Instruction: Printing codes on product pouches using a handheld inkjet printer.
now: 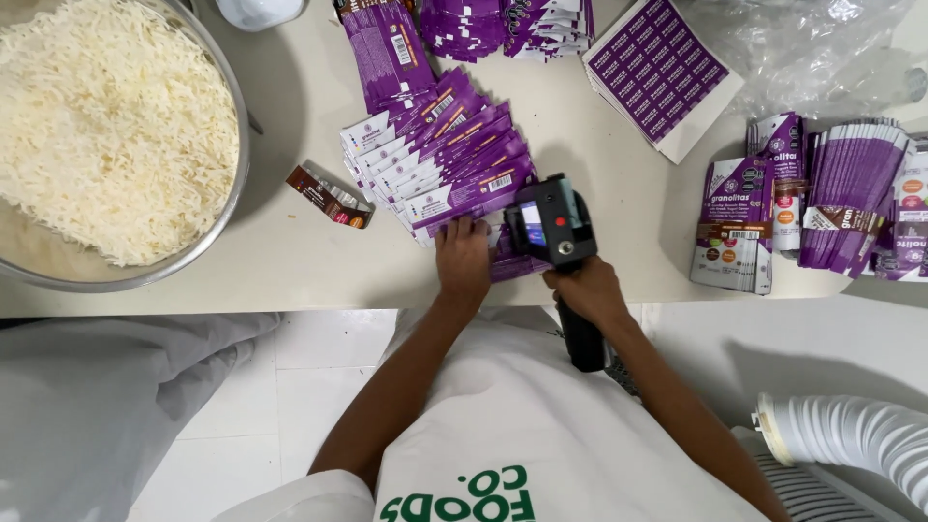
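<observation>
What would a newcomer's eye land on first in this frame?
Probably the fan of purple pouches at the table's centre, where the left hand presses the nearest ones and the right hand holds a black handheld device over them. Next, the big metal bowl of white shreds, upper left.

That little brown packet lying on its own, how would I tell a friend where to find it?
Start at the big metal bowl of white shredded flakes at the table's left. Just right of its rim, before the fanned row of purple and white pouches that the left hand presses, lies one small brown rectangular packet. It is the only brown one, alone and askew.
</observation>
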